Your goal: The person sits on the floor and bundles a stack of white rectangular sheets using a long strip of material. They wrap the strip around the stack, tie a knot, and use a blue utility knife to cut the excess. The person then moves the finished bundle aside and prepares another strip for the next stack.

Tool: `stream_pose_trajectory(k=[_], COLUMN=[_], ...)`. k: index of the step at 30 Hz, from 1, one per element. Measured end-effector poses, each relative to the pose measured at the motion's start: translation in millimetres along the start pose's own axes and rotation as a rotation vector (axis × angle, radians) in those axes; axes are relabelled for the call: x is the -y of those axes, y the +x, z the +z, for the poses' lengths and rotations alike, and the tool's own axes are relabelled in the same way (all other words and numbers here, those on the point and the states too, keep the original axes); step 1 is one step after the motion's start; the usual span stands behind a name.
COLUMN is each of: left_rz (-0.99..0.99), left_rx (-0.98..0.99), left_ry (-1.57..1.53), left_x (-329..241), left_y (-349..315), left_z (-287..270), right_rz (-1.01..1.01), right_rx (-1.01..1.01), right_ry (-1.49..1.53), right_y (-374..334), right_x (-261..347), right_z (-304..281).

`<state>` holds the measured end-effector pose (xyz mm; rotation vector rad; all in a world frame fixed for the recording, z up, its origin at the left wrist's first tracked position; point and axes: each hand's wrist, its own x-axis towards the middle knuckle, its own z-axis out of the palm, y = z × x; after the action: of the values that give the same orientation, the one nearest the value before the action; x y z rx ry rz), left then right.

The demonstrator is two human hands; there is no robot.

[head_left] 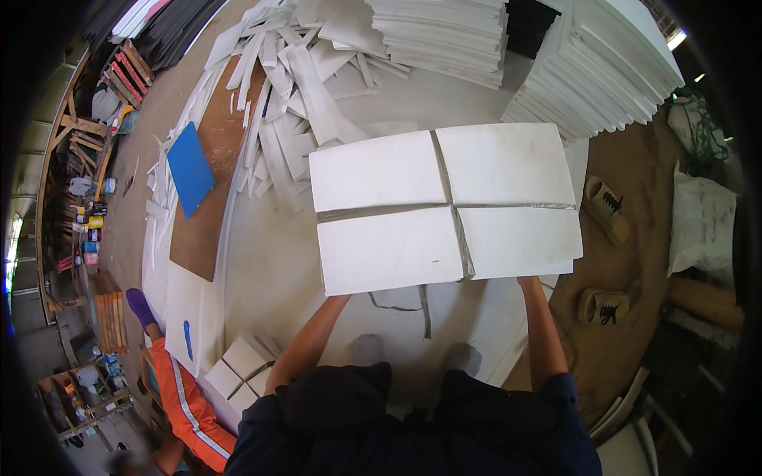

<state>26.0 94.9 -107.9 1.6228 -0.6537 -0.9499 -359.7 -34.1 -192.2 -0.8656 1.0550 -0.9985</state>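
A bundle of white sheets (381,250), bound crosswise with grey-brown strapping, is held up in front of me by both hands. My left hand (340,301) grips it from below at the near left edge, and my right hand (528,282) does the same at the near right. The bundle hides the fingers of both. A loose strap end (425,309) hangs beneath its near side. Behind me to the left, a smaller strapped white bundle (242,365) lies on the floor.
White offcut strips (294,87) are heaped ahead, beside a brown board (202,230) with a blue sheet (190,170). Tall white stacks (444,36) stand at the far right. Shoes (605,210) lie to the right. At lower left, a person's orange-clad leg (186,404) extends near a blue-handled tool (188,339).
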Motion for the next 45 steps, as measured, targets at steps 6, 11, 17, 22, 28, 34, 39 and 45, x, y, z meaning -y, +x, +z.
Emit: stream_pose_trajectory(k=[6,11,17,22,28,34,39,45], left_rz=[-0.193,-0.268,-0.194,-0.194,-0.405,-0.285,-0.332,0.007], left_rx=[-0.046,-0.045,0.057,0.087,0.231,0.239,0.176,0.210], left_ry=[-0.086,-0.103,0.028,0.191,0.126,0.101,-0.098,0.283], left_x=[15,24,-17,-79,-90,-72,-45,-47], left_y=[5,4,2,1,50,69,72,73], left_z=[5,0,-3,-4,-18,-3,-4,-31], right_rz=[0.052,0.175,0.359,0.331,0.219,0.165,0.042,-0.366], right_rx=[-0.220,-0.312,-0.334,-0.316,-0.236,-0.216,-0.181,-0.061], right_ry=[0.110,-0.204,-0.380,-0.359,-0.278,-0.337,-0.422,-1.084], right_y=[1,-21,-45,-63,-29,15,12,-10], right_x=[4,38,114,142,146,137,101,91], right_z=[7,40,85,98,85,91,84,55])
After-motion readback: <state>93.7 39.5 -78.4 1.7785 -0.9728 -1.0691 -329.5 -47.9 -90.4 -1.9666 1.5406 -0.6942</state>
